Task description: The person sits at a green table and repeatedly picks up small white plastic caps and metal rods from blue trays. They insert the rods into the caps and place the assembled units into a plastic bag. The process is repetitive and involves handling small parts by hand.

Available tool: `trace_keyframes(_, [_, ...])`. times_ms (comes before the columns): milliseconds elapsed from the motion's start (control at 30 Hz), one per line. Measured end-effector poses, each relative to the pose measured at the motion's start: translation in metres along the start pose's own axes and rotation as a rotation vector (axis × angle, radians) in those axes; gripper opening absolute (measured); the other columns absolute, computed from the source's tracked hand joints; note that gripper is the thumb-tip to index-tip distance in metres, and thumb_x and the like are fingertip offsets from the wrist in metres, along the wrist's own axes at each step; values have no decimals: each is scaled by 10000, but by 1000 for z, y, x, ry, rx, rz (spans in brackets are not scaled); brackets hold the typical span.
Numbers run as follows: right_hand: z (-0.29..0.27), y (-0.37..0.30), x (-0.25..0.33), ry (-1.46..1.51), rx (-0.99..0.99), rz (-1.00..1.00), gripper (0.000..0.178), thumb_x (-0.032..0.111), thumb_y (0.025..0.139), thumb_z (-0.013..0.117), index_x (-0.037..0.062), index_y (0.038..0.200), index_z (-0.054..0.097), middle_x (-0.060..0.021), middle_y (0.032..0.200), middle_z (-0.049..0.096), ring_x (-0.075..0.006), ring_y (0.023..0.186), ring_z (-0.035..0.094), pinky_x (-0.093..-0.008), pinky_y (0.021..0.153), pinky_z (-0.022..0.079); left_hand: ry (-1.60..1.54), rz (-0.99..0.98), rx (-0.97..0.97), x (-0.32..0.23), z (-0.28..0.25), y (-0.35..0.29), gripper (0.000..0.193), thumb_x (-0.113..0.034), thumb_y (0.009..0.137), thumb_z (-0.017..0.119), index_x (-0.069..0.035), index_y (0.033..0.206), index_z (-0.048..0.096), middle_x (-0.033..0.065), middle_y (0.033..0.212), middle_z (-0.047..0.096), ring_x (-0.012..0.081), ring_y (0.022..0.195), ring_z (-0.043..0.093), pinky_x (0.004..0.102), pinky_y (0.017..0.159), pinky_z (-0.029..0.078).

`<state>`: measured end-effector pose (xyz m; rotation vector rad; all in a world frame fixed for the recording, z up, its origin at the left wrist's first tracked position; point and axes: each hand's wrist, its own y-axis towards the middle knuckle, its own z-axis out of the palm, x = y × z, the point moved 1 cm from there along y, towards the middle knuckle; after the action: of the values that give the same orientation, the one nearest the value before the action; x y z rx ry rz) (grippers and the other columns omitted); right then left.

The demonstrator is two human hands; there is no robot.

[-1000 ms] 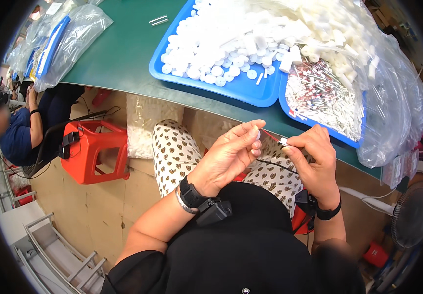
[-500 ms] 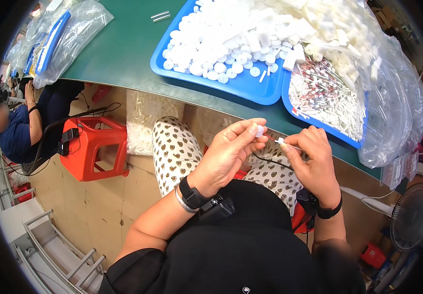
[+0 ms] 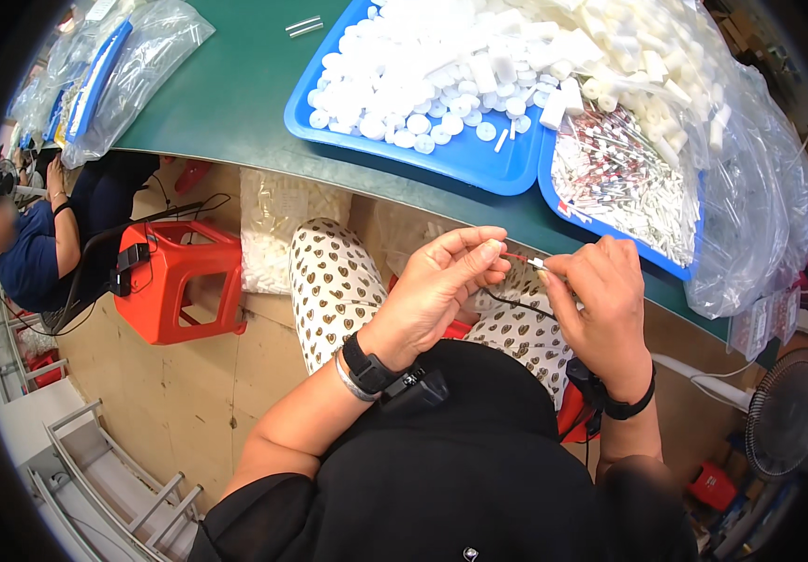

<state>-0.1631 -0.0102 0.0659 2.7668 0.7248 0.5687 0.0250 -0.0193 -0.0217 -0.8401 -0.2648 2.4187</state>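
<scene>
Above my lap, both hands are closed at the fingertips around one thin piece. My left hand (image 3: pixel 446 286) pinches the end of a thin red stick (image 3: pixel 515 256) between thumb and forefinger. At its other end, a small white piece (image 3: pixel 537 263) sits at the fingertips of my right hand (image 3: pixel 602 304), which is closed on it. Whether anything else is tucked inside the left fingers is hidden. Just beyond my right hand, a blue tray (image 3: pixel 565 208) holds many thin red and white sticks.
A larger blue tray (image 3: pixel 507 180) of white discs and cylinders lies on the green table (image 3: pixel 235 84). Clear plastic bags (image 3: pixel 760 187) bulge at the right. A red stool (image 3: pixel 174 290) stands left, near a seated person (image 3: pixel 34 244). A fan (image 3: pixel 786 412) is at right.
The round white piece that showed at my left fingertips is no longer visible there. My right fingers have shifted slightly, and the red stick now lies tilted between both hands.
</scene>
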Motion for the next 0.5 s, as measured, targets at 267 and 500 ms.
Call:
trace_keyframes(267, [3,-2,4,-36,-70,-112,175,27,720,751,47,874,670,-28,707,517,-215,665,492,-360,680,375,-82,-62,-7,3,-1,1,276,-138,974,630,12,1205,609,75,1071,672,147,978,655,262,888,543])
trace_keyframes(500, [5,-4,3,-113,-116,-154,201,14,701,753,42,883,674,-22,702,511,-204,646,485,-349,664,373,-185,-116,27,4,-5,3,284,-165,983,620,13,1204,606,78,1075,670,141,985,651,252,890,545])
